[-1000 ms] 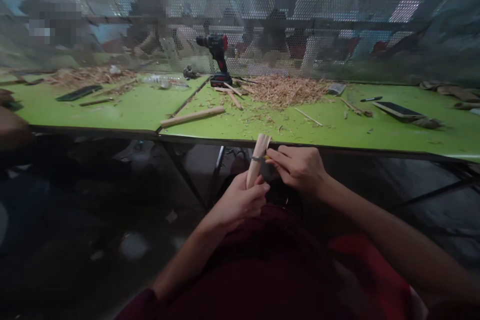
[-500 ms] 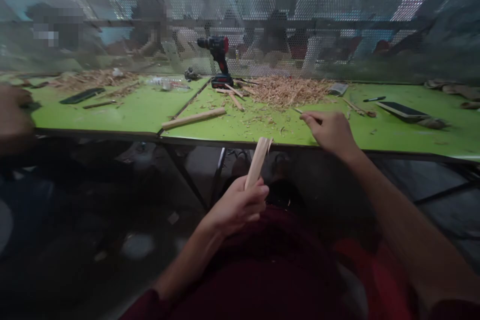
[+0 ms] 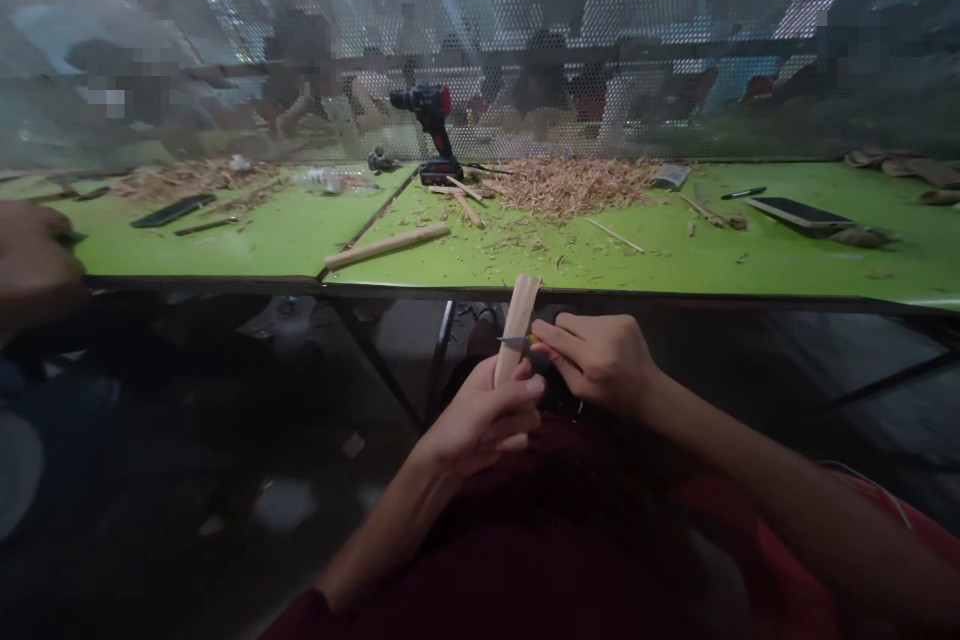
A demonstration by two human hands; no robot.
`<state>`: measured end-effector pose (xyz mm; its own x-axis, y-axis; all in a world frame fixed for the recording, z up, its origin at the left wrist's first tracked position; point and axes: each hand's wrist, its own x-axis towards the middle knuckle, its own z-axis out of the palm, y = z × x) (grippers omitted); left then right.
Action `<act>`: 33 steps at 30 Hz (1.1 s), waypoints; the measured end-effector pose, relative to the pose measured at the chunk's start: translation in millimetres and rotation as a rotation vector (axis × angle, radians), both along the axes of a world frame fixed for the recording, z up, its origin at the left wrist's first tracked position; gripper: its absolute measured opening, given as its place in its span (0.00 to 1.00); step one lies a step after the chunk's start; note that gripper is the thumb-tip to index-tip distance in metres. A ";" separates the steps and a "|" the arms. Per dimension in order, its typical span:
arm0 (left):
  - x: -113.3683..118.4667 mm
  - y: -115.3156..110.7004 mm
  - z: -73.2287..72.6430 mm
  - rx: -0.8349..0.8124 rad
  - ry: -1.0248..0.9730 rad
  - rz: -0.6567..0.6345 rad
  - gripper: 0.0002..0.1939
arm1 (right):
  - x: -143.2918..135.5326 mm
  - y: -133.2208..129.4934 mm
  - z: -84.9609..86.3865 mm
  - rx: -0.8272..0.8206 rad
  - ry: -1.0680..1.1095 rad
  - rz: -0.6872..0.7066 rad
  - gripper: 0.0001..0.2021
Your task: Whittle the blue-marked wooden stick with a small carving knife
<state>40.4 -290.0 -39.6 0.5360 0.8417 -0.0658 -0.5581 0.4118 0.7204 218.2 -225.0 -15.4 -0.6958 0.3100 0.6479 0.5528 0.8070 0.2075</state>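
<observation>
My left hand (image 3: 491,412) is closed around the lower end of a pale wooden stick (image 3: 519,320), which points up and slightly right in front of the table edge. My right hand (image 3: 600,360) grips a small carving knife (image 3: 516,342); its fingers cover most of the yellowish handle. The blade lies across the stick, just above my left hand. On the table beyond, a thin wood strip (image 3: 615,236) lies among loose shavings. The lower end of the stick is hidden in my left palm.
The green table (image 3: 675,265) holds a cordless drill (image 3: 433,135), a heap of wood shavings (image 3: 574,185), a wooden rod (image 3: 386,246), a phone (image 3: 799,213) and a pen (image 3: 743,193). A perforated screen (image 3: 510,120) stands behind. Another person's hand (image 3: 34,255) is at the left.
My right hand has come back from the tabletop to the stick, bringing the knife blade across it. A curled shaving at the stick's tip is gone. My left hand stays nearly in place.
</observation>
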 end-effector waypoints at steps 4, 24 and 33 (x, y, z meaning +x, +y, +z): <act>1.2 -3.8 1.9 0.031 0.017 0.001 0.18 | 4.0 13.1 5.1 0.049 -0.010 0.001 0.14; -17.8 -10.9 1.1 -0.011 -0.032 0.031 0.20 | 23.7 126.4 49.9 -0.243 0.213 -0.366 0.18; -17.3 1.8 -8.3 -0.103 -0.324 -0.136 0.13 | -9.2 4.0 11.2 -0.302 0.092 0.077 0.15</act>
<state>23.1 -288.3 -48.0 0.6494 0.7592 0.0446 -0.6857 0.5591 0.4661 209.0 -221.0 -4.2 -0.6674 0.4470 0.5956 0.4934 0.8645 -0.0959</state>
